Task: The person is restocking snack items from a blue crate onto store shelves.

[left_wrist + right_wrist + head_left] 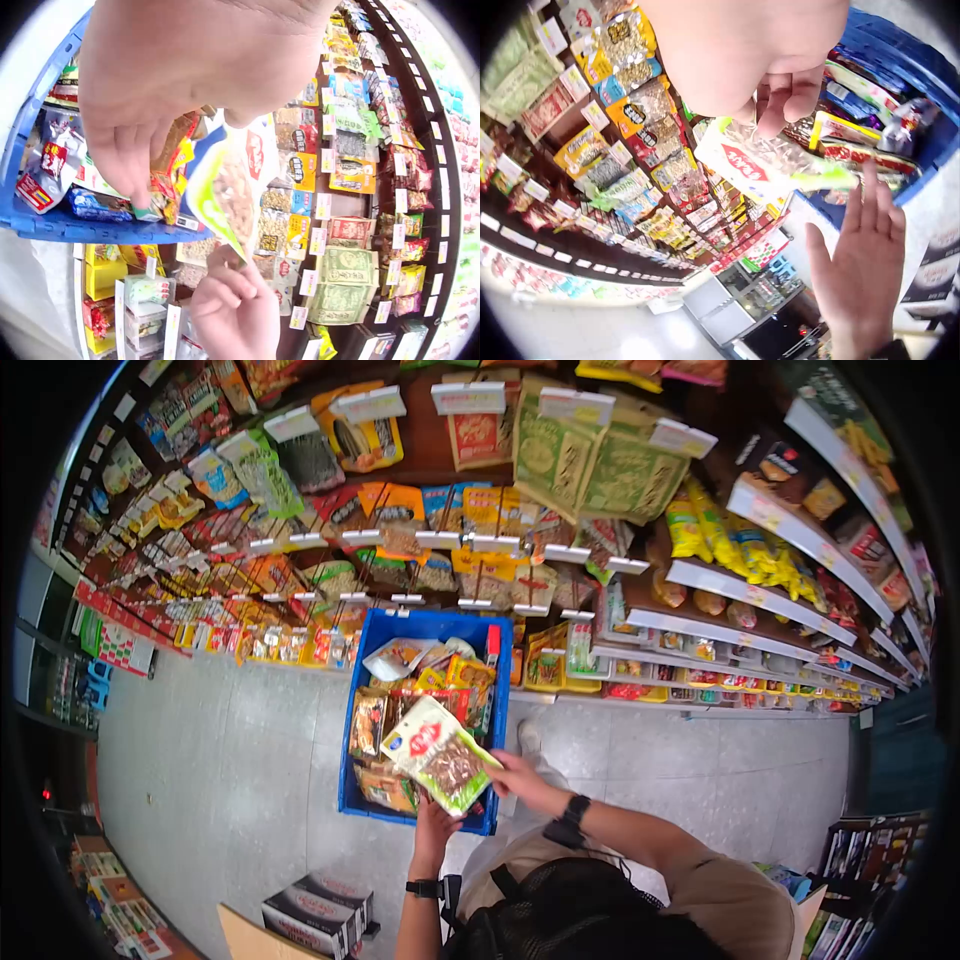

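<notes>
A white and green snack bag (pixel 428 738) with a red label and a window showing brown contents is held over a blue crate (pixel 348 760). My right hand (pixel 522 782) pinches the bag by its right edge; the left wrist view shows that hand's curled fingers (pixel 229 281) at the bag's corner. By the bag's lower edge is my left hand (pixel 433 834). The right wrist view shows this left hand (pixel 861 270) with straight fingers, their tips right at the bag's green end. Many packaged snacks (pixel 368 722) fill the crate beneath.
Shelves of hanging snack bags (pixel 490 510) rise behind the crate and curve round to the right, with price tags (pixel 575 406) along their edges. A stack of dark printed cartons (pixel 315 915) stands on the grey tiled floor (pixel 220 760) at lower left.
</notes>
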